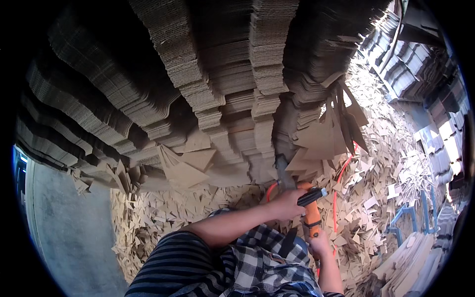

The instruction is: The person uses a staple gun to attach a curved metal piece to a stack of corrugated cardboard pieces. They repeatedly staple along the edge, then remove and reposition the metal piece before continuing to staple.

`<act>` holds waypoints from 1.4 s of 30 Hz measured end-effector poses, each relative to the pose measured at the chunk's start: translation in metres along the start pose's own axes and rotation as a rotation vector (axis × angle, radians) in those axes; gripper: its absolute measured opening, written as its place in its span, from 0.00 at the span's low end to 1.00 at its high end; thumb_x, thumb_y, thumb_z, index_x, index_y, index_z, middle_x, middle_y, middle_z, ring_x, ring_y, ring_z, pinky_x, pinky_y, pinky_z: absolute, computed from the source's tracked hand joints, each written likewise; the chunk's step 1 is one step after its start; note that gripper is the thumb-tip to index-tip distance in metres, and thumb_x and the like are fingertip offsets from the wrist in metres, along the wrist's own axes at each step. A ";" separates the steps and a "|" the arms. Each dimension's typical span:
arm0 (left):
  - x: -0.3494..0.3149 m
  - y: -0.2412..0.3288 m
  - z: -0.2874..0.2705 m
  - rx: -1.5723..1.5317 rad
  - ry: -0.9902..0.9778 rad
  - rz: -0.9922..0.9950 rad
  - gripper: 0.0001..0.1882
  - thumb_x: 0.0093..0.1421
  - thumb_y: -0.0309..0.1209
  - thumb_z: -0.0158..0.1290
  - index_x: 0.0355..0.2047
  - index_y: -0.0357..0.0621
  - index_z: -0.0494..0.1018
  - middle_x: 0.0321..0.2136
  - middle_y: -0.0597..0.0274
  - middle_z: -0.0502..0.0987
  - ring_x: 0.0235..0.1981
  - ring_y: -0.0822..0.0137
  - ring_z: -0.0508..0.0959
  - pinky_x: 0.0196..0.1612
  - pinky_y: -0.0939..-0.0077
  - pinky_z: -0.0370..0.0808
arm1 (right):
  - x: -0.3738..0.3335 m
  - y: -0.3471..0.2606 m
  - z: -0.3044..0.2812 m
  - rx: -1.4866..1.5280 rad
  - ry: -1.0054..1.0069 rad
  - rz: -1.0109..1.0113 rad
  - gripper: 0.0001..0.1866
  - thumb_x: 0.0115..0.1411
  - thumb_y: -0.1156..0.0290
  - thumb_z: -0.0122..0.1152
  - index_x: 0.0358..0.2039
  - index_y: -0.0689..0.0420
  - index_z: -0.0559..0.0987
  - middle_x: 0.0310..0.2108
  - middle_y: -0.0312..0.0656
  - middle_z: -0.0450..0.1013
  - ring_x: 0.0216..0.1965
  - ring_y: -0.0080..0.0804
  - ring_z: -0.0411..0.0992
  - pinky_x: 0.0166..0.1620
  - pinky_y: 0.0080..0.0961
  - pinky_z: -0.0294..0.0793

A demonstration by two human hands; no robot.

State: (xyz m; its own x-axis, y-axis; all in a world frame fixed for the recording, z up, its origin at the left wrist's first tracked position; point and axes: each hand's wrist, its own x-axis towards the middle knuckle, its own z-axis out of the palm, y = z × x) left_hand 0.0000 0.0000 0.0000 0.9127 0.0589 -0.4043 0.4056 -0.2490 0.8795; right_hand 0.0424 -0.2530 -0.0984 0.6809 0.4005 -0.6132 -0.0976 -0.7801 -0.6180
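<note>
In both hands I have an orange and black handheld power tool [311, 212] with a grey, bar-like front part [283, 172]. My left hand [288, 204] is closed round its upper part, by a black handle. Lower down, my right hand [320, 243] grips the orange body's rear end. The grey front part points away from me and meets the lower edge of a tall stack of brown corrugated cardboard sheets [267, 99]. Loose cardboard flaps [324, 138] hang from the stack right of the tool, and others [185, 163] hang to its left.
Cardboard scraps [163, 213] cover the floor around my legs. A red hose [336, 198] runs past the tool on the right. Blue metal frames [408, 218], flat cardboard piles [403, 267] and further stacks [405, 59] stand at right. Grey floor [69, 218] shows at left.
</note>
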 end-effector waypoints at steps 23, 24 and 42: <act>0.038 -0.089 0.023 0.024 0.196 0.155 0.31 0.47 0.31 0.58 0.54 0.47 0.66 0.40 0.52 0.76 0.40 0.58 0.78 0.43 0.70 0.72 | 0.037 0.056 0.027 -0.233 -0.083 0.102 0.16 0.47 0.60 0.59 0.33 0.58 0.77 0.27 0.53 0.75 0.33 0.49 0.75 0.35 0.39 0.71; 0.041 -0.094 0.025 0.036 0.204 0.172 0.31 0.47 0.31 0.58 0.54 0.48 0.66 0.40 0.52 0.76 0.40 0.58 0.78 0.44 0.70 0.72 | 0.041 0.061 0.029 -0.231 -0.070 0.112 0.16 0.47 0.60 0.58 0.33 0.57 0.77 0.28 0.53 0.75 0.34 0.50 0.74 0.35 0.40 0.71; 0.064 -0.147 0.027 0.091 0.244 0.060 0.17 0.47 0.33 0.55 0.38 0.42 0.73 0.31 0.47 0.76 0.33 0.50 0.77 0.36 0.62 0.73 | 0.092 0.110 0.078 -0.211 -0.053 0.153 0.20 0.44 0.58 0.63 0.36 0.55 0.78 0.32 0.52 0.75 0.38 0.48 0.74 0.41 0.39 0.71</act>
State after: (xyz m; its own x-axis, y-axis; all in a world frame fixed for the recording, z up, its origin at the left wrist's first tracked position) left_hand -0.0023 0.0147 -0.1622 0.9241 0.2701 -0.2702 0.3548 -0.3441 0.8693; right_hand 0.0379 -0.2645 -0.2616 0.6303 0.2902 -0.7201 -0.0396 -0.9143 -0.4031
